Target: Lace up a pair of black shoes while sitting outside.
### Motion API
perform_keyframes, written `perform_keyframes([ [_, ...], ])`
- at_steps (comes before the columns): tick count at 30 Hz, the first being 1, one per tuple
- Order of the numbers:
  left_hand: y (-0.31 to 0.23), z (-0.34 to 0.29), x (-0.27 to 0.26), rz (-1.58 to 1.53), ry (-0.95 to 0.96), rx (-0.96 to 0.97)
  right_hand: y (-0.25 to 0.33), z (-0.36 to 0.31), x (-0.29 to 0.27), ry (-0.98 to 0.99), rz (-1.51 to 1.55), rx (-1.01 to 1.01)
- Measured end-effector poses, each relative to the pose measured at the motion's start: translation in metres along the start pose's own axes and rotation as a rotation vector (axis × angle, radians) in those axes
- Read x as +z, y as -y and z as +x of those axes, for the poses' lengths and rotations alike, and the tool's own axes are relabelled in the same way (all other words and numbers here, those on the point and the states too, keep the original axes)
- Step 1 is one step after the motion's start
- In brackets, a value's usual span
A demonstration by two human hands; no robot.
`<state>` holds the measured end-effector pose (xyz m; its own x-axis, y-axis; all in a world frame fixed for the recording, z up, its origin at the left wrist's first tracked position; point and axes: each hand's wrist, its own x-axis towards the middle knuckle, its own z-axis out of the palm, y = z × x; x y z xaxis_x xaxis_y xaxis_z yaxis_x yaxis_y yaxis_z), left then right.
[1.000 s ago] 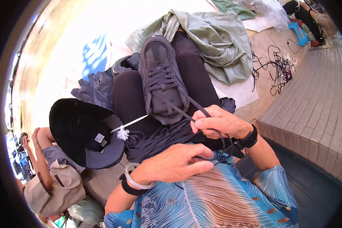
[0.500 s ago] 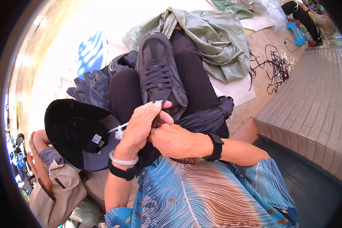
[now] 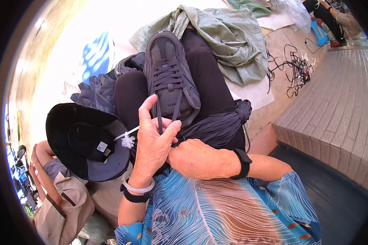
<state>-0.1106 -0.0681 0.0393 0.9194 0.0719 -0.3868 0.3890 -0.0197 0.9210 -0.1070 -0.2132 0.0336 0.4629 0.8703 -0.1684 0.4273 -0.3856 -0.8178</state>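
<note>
A dark grey sneaker point(image 3: 165, 51) lies on my lap between my thighs, toe pointing away, its upper part laced in a criss-cross. Two flat dark shoelaces point(image 3: 158, 112) run from its eyelets toward me into my hands. My left hand point(image 3: 151, 141) pinches the laces with thumb and fingers, its index finger raised. Pressed against it, my right hand point(image 3: 204, 158) is closed in a fist around the lace ends, which are mostly hidden. A bundle of dark laces point(image 3: 221, 126) rests on my right thigh, just beyond the right hand.
Left of my lap sits a black brimmed hat point(image 3: 79, 139) with a white tasselled cord. More dark sneakers point(image 3: 96, 92) are piled beyond it. A green woven sheet point(image 3: 237, 45) lies ahead, loose cords point(image 3: 296, 71) on the floor, a slatted bench point(image 3: 331, 110) at right. Another person's arm point(image 3: 41, 163) shows at left.
Both laces now stretch apart from the shoe, where the hands covered them before. My hands have drawn back toward me, and the left index finger has lifted.
</note>
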Motion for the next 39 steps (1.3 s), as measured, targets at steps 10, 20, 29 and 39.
perform_keyframes([
  [10, -0.003, 0.046, -0.016, 0.771, -0.134, 0.415, -0.008, -0.015, -0.007, 0.022, 0.006, 0.011],
  [20, -0.001, 0.065, -0.012, 0.93, -0.174, 0.575, -0.011, -0.016, -0.012, -0.013, 0.069, -0.063],
  [29, -0.001, 0.078, -0.017, 0.98, -0.099, 0.618, -0.014, -0.013, -0.009, -0.033, 0.152, -0.001],
  [39, -0.003, 0.075, -0.023, 0.782, -0.007, 0.456, -0.018, -0.009, -0.006, -0.01, 0.076, -0.096],
])
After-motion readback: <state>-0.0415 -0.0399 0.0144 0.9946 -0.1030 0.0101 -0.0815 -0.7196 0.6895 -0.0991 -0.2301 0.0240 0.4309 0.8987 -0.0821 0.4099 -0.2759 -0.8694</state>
